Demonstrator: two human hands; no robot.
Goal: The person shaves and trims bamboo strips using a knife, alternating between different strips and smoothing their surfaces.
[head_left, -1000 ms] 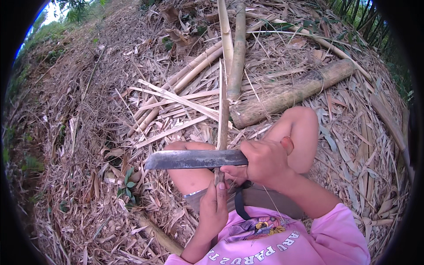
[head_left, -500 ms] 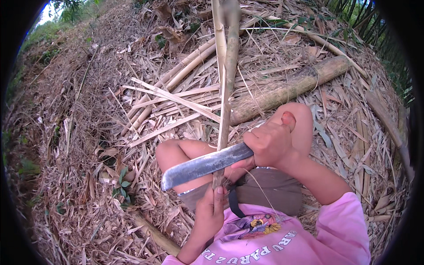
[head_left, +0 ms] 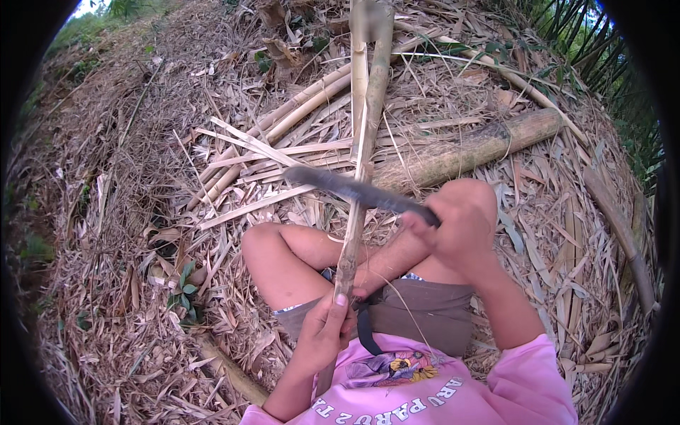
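Head camera, looking down at a seated person's lap. The left hand (head_left: 324, 333) is wrapped around the lower end of a long, thin, pale-brown bamboo stick (head_left: 352, 234), thumb pressed along it, just in front of the pink shirt (head_left: 425, 393). The stick runs up from that hand, between the bare knees, and away toward the top edge of the ground. The right hand (head_left: 453, 230) is closed around the handle of a dark, slightly curved metal blade (head_left: 347, 188), above the right knee. The blade reaches left from this hand and crosses the stick near its middle, touching it or just over it; which cannot be told, as the blade is blurred.

The ground (head_left: 113, 212) is covered with dry bamboo leaves and husks. Flat, pale split bamboo strips (head_left: 244, 145) lie fanned out beyond the left knee. A thick, weathered bamboo log (head_left: 482, 145) lies slanted toward the upper right edge, beyond the blade. Green bamboo stems (head_left: 567, 35) stand at the top right corner.
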